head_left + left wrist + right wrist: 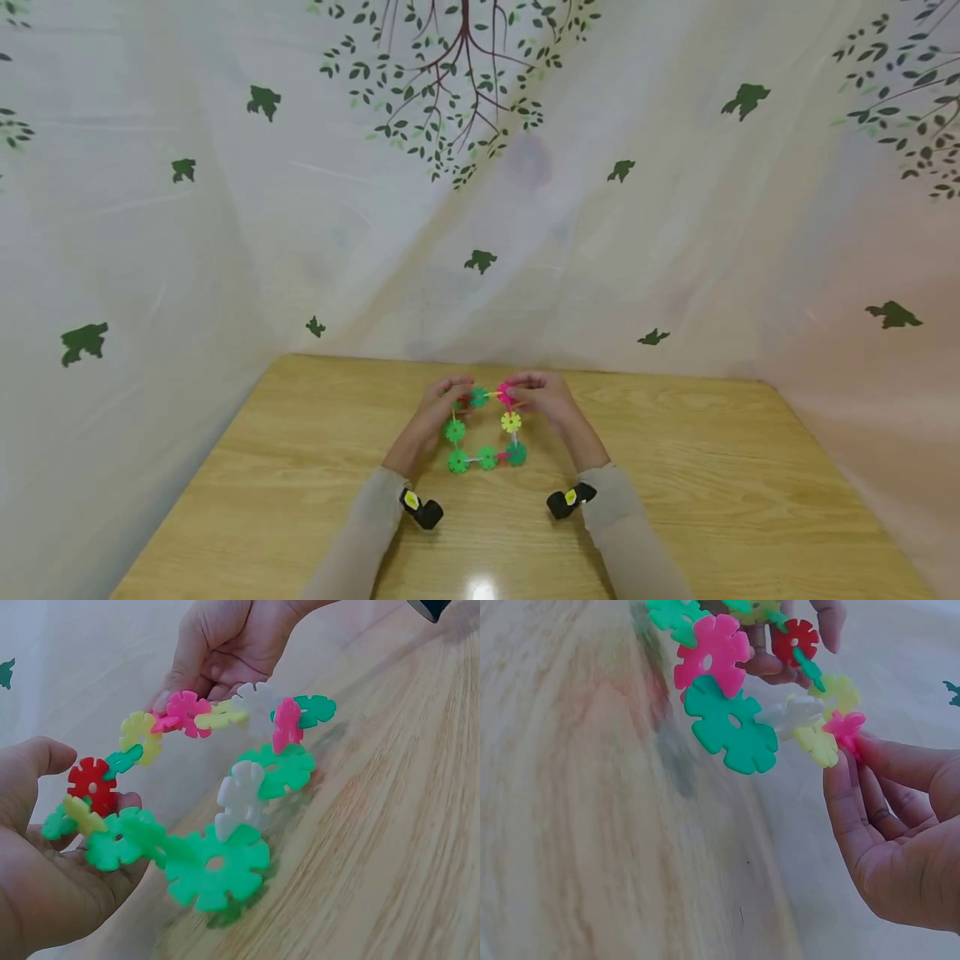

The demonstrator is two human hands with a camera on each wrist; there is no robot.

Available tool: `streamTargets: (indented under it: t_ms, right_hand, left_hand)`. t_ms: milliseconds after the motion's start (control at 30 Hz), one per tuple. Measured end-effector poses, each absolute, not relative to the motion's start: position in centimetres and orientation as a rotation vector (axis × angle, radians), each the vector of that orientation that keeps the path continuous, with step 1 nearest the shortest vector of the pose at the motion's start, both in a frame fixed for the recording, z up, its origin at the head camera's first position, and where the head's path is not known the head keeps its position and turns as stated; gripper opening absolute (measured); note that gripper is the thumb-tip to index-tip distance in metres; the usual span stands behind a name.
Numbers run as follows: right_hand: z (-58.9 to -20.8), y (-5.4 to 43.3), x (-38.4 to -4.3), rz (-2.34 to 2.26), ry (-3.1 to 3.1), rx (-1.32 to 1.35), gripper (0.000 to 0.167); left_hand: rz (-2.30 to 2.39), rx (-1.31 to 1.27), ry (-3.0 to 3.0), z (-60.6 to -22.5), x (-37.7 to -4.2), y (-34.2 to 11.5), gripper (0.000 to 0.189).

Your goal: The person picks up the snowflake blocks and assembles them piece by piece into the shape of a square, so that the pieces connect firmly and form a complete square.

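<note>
A closed ring of interlocking plastic snowflake discs (487, 458) is held up between both hands over the wooden table. Green, pink, yellow, white and red discs are slotted edge to edge. My left hand (438, 408) is curled about the ring's left far side, around a red disc (91, 775) and the small green and yellow ones beside it; part of its fingers is hidden behind them. On the far right, my right hand (546, 395) pinches a pink disc (846, 729) between thumb and fingers. A large green disc (217, 866) forms the near corner, close over the tabletop.
The wooden table (720, 483) reaches back to a pale hanging cloth (405, 275) printed with green birds and leafy branches. Each wrist carries a small black camera (424, 510) over a light sleeve.
</note>
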State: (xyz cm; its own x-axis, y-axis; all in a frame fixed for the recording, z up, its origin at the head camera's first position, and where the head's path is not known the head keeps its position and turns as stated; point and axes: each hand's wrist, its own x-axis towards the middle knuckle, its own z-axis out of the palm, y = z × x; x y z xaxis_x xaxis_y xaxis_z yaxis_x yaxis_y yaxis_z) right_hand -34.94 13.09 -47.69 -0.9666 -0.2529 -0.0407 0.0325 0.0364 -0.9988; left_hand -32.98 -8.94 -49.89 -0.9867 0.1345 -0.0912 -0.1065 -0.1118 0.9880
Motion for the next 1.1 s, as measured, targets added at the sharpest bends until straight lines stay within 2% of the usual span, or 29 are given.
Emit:
streamTargets:
  t_ms: [167,433,1100]
  right_hand:
    - [-47.7,13.8,-35.3,-2.091,2.08,-0.169,0.03]
    - [-46.6,14.2,-35.6,-2.055,2.111,-0.162,0.035]
    - [-47.4,15.3,-34.6,-1.961,2.107,-0.239,0.036]
  left_hand:
    - [2.175,0.021,1.988,-49.7,-32.7,-9.5,0.046]
    - [2.109,-0.005,2.021,-49.0,-32.3,-11.1,0.039]
    - [2.085,-0.055,2.172,-48.9,-31.4,-10.9,0.027]
